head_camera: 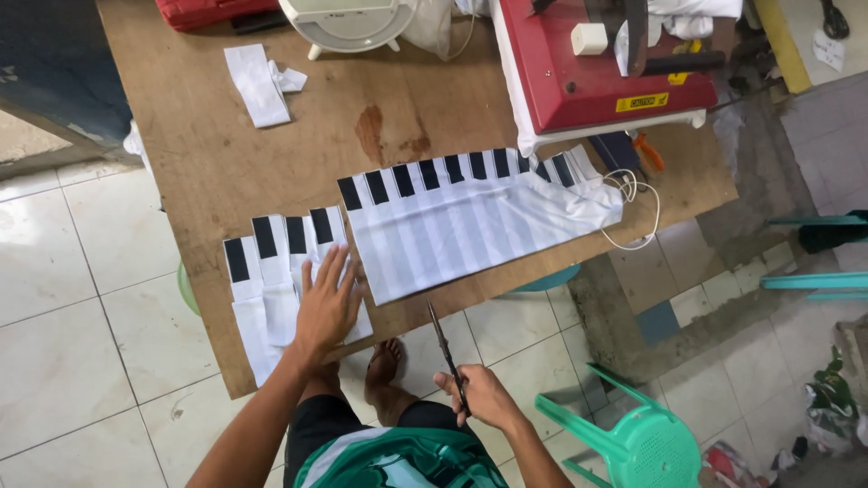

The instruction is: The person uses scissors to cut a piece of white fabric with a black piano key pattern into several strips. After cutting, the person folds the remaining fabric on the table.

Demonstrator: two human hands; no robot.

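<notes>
Head view: the small strip set (280,271), white with black ends, is pinned flat at the near-left desk (208,154) edge under the left hand (325,307), palm down and fingers spread. Its long axis is run from the far edge toward the person. The large strip sheet (470,221) is laid just to its right. Scissors (446,348) are gripped in the closed right hand (484,398), off the desk, blades pointed at the gap between both pieces.
</notes>
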